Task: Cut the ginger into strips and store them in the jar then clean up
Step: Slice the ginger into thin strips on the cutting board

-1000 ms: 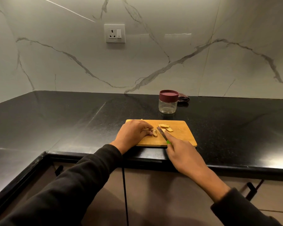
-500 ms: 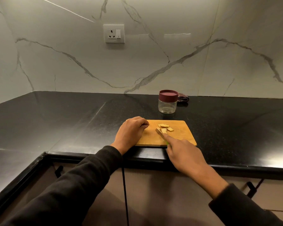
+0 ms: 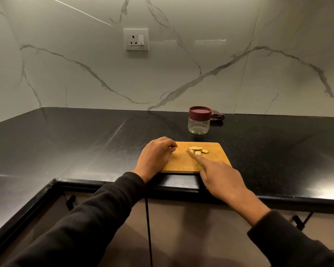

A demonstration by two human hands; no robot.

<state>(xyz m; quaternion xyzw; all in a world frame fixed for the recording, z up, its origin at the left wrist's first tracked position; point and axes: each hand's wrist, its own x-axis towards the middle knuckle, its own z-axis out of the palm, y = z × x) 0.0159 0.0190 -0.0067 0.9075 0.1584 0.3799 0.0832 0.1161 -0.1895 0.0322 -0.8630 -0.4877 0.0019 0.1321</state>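
My right hand (image 3: 220, 175) grips the knife (image 3: 192, 157) by its green handle, forefinger laid along the spine, the blade tip resting among the ginger slices (image 3: 198, 150) just ahead of that hand on the wooden cutting board (image 3: 216, 160). My left hand (image 3: 155, 156) sits at the board's left edge, fingers curled under; I cannot tell whether they pinch a piece of ginger or nothing at all.

The slices look flat and wide, so I judge the strip-cutting barely begun. To do it well I would bring the left hand across to pin a slice, or a small stack, with fingertips tucked back, knuckles guiding the blade. Cuts should run lengthwise and close together, tip kept on the board. The pieces are small and likely to skid, so press gently and go slowly near the last sliver.

The glass jar (image 3: 199, 124) stands beyond both hands on the black table (image 3: 85, 141), its maroon lid (image 3: 200, 112) on, with a dark cloth (image 3: 217, 117) just behind it.
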